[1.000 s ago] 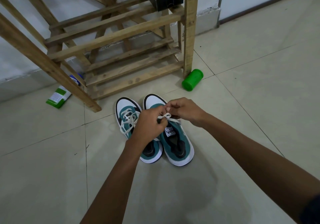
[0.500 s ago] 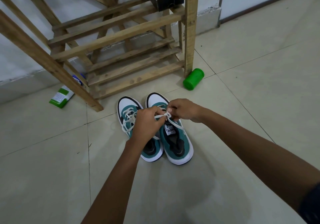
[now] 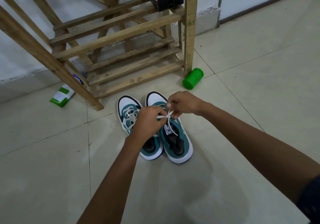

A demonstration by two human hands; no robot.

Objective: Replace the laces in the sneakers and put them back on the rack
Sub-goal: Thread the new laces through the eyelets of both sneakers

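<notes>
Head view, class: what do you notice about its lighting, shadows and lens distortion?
Head view: soft, dim, even light with no glare; a faint shadow on the floor below the sneakers; wide-angle bending bows the rack posts and tile lines towards the edges; hands and lace fairly sharp.

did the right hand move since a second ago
Barely. The right hand stays over the right sneaker, pinching the lace. Judged against the toe cap, it has edged slightly toward the rack.

We have one view only, worn on the head, looking forward and steeply down at the floor [image 3: 52,180]. The wooden rack [image 3: 121,33] stands at the far side, with both forearms reaching in from the near edge.
</notes>
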